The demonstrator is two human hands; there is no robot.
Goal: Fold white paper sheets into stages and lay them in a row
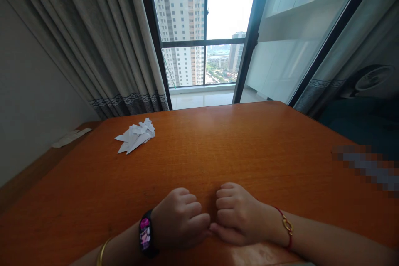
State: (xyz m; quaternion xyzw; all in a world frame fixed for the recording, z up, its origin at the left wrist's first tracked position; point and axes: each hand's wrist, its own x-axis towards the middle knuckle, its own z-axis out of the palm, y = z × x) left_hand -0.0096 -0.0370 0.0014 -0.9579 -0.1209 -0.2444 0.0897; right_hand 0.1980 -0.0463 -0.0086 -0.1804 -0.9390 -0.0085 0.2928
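Note:
My left hand (181,220) rests as a fist near the front of the wooden table, with a black smart band (145,233) and a gold bangle (102,253) on its arm. Beside it lies my right hand (237,216), also curled into a fist, with a red cord bracelet (287,225) bearing a gold piece at the wrist. The thumb sides of the two fists meet or nearly meet. Nothing shows sticking out of either one; the palms are hidden. Farther off, at the back left, sits a pile of crumpled and folded white paper (136,135).
The brown tabletop (249,145) spreads out in front. Paper strips (71,138) lie on a ledge along the left wall. Behind are a grey curtain (102,41) and a window door (204,43). A fan (372,79) stands at right, near a pixelated patch.

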